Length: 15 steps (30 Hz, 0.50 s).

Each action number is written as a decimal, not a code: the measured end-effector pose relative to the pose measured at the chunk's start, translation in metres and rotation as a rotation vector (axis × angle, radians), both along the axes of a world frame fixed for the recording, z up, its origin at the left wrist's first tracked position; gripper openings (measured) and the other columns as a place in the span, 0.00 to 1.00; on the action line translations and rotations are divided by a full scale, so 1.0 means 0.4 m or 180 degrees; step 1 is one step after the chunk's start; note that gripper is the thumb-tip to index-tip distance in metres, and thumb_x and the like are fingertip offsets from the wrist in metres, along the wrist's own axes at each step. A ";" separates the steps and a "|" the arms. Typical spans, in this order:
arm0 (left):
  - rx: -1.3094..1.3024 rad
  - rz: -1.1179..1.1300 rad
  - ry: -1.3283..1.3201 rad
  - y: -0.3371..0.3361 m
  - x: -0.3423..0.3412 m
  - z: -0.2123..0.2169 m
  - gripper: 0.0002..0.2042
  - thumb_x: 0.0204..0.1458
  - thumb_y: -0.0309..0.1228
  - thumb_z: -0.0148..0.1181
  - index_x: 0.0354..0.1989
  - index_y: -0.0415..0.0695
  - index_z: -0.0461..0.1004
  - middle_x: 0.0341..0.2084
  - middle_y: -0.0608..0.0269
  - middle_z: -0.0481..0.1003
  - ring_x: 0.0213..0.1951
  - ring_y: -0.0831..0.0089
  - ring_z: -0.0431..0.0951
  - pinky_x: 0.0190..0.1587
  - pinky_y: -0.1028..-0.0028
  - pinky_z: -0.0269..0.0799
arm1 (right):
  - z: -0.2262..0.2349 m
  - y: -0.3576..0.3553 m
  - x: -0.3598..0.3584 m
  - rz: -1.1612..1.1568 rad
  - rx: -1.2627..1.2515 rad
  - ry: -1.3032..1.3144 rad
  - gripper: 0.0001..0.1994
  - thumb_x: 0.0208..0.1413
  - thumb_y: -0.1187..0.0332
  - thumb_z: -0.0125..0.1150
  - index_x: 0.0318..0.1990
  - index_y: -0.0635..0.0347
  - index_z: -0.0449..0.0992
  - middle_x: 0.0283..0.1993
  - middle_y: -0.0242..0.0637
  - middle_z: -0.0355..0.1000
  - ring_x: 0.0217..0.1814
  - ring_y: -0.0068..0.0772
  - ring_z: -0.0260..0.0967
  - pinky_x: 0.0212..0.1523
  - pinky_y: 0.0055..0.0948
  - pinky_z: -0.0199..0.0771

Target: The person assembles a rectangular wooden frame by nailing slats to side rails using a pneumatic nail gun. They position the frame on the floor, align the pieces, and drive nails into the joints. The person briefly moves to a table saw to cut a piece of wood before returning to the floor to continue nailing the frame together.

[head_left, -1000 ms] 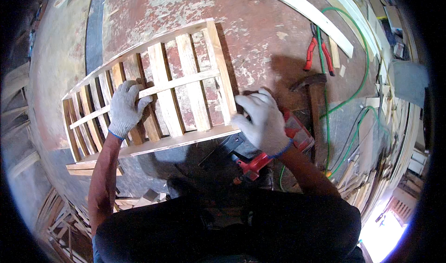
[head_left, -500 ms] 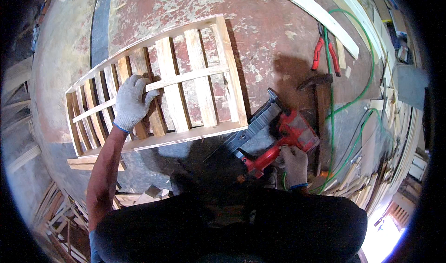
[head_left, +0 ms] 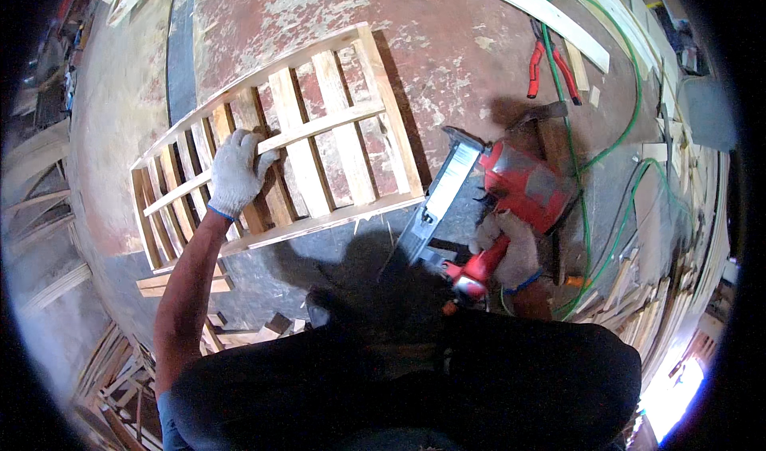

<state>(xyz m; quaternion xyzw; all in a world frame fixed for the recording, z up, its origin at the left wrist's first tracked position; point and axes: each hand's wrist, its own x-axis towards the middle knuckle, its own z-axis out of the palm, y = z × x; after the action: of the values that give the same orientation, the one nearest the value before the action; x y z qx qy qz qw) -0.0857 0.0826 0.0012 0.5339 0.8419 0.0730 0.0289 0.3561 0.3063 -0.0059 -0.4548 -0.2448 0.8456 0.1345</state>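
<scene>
A slatted wooden frame [head_left: 363, 164], like a small pallet or crate side, lies on the worn surface at left of centre. My left hand [head_left: 237, 173], in a whitish knitted glove, grips its long middle slat [head_left: 319, 124], fingers curled over the wood. My right hand [head_left: 515, 248], gloved too, is wrapped around the handle of a red nail gun [head_left: 523, 180]. The gun's silver magazine [head_left: 447, 188] angles beside the frame's right end, apart from it. Part of my right palm is hidden behind the handle.
Right of the gun lie a hammer [head_left: 546, 113], red-handled pliers [head_left: 553, 72] and a green hose [head_left: 638, 104] in loops. A long pale board [head_left: 542, 16] stretches across the upper right. Wood offcuts [head_left: 251, 331] sit near my body, and stacked strips [head_left: 678, 267] line the right side.
The nail gun has been raised and turned, its nose now higher and its body farther right, with my right hand around the handle. My left hand stays on the frame; the view has shifted slightly.
</scene>
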 end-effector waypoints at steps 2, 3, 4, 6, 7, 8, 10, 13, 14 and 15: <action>0.0015 -0.0049 0.0019 0.007 0.001 -0.008 0.19 0.57 0.45 0.66 0.45 0.41 0.77 0.41 0.49 0.74 0.44 0.47 0.76 0.46 0.53 0.72 | 0.056 0.052 -0.019 0.0128 0.0245 0.0106 0.17 0.62 0.57 0.56 0.24 0.57 0.70 0.21 0.37 0.66 0.23 0.36 0.65 0.30 0.37 0.70; 0.0015 -0.0041 -0.0015 0.006 0.002 -0.011 0.19 0.57 0.44 0.66 0.45 0.41 0.77 0.41 0.49 0.74 0.44 0.48 0.76 0.46 0.53 0.72 | 0.061 0.090 -0.017 0.0149 0.0140 0.0262 0.16 0.61 0.57 0.56 0.25 0.57 0.70 0.21 0.36 0.66 0.22 0.36 0.64 0.28 0.36 0.70; 0.0000 -0.0035 -0.0039 0.007 0.001 -0.014 0.19 0.57 0.44 0.66 0.45 0.41 0.77 0.40 0.49 0.74 0.44 0.48 0.76 0.46 0.53 0.72 | 0.061 0.127 -0.020 0.0166 0.0020 0.0428 0.15 0.61 0.57 0.56 0.26 0.57 0.71 0.21 0.35 0.66 0.21 0.36 0.64 0.27 0.36 0.69; -0.0024 -0.0030 -0.0023 0.006 0.000 -0.012 0.18 0.57 0.44 0.67 0.45 0.41 0.76 0.40 0.50 0.74 0.45 0.48 0.75 0.45 0.53 0.71 | 0.087 0.214 -0.059 0.0451 -0.0193 0.0472 0.14 0.62 0.54 0.58 0.35 0.56 0.71 0.20 0.29 0.59 0.20 0.30 0.61 0.25 0.35 0.66; -0.0027 -0.0045 0.0018 0.003 -0.001 -0.010 0.18 0.57 0.43 0.67 0.45 0.41 0.76 0.40 0.50 0.74 0.45 0.48 0.75 0.45 0.53 0.71 | 0.087 0.253 -0.078 0.0597 -0.0294 0.0503 0.15 0.63 0.52 0.58 0.39 0.55 0.71 0.19 0.26 0.55 0.19 0.27 0.59 0.24 0.34 0.65; -0.0032 -0.0058 0.0059 0.001 0.000 -0.008 0.18 0.57 0.43 0.67 0.45 0.41 0.76 0.39 0.50 0.74 0.45 0.48 0.75 0.45 0.53 0.71 | 0.072 0.291 -0.089 0.0710 -0.0427 0.0650 0.16 0.63 0.52 0.58 0.44 0.55 0.71 0.19 0.25 0.55 0.18 0.26 0.58 0.22 0.33 0.64; 0.0003 -0.0100 0.0065 0.005 0.000 -0.008 0.18 0.57 0.42 0.67 0.45 0.40 0.75 0.40 0.50 0.74 0.45 0.48 0.75 0.46 0.53 0.71 | 0.050 0.352 -0.105 0.0900 -0.0689 0.0896 0.20 0.63 0.52 0.59 0.53 0.55 0.70 0.19 0.24 0.56 0.16 0.24 0.56 0.18 0.31 0.62; -0.0056 -0.0037 -0.0036 0.009 0.003 -0.006 0.18 0.56 0.41 0.67 0.46 0.40 0.75 0.41 0.49 0.75 0.45 0.47 0.75 0.47 0.53 0.71 | 0.041 0.382 -0.146 0.1058 -0.0575 0.1007 0.22 0.63 0.54 0.59 0.59 0.55 0.68 0.20 0.24 0.58 0.15 0.23 0.57 0.16 0.31 0.62; -0.0037 -0.0066 -0.0029 0.012 0.000 -0.012 0.18 0.56 0.41 0.67 0.46 0.40 0.75 0.41 0.48 0.75 0.45 0.47 0.75 0.47 0.52 0.71 | 0.034 0.389 -0.152 0.1140 -0.0527 0.1050 0.22 0.63 0.54 0.59 0.59 0.55 0.68 0.20 0.24 0.58 0.15 0.23 0.57 0.16 0.32 0.63; -0.0033 -0.0087 -0.0011 0.008 -0.004 -0.018 0.18 0.56 0.41 0.67 0.46 0.40 0.75 0.41 0.48 0.75 0.45 0.47 0.75 0.47 0.52 0.71 | 0.013 0.397 -0.155 0.1192 -0.0609 0.1054 0.23 0.63 0.55 0.59 0.60 0.56 0.67 0.20 0.24 0.58 0.15 0.23 0.57 0.16 0.32 0.63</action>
<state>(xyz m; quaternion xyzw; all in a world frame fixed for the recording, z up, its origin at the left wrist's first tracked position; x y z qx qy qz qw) -0.0872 0.0857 -0.0059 0.5450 0.8349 0.0691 0.0341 0.2941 0.4652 -0.0008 -0.2677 -0.2183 0.9380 -0.0297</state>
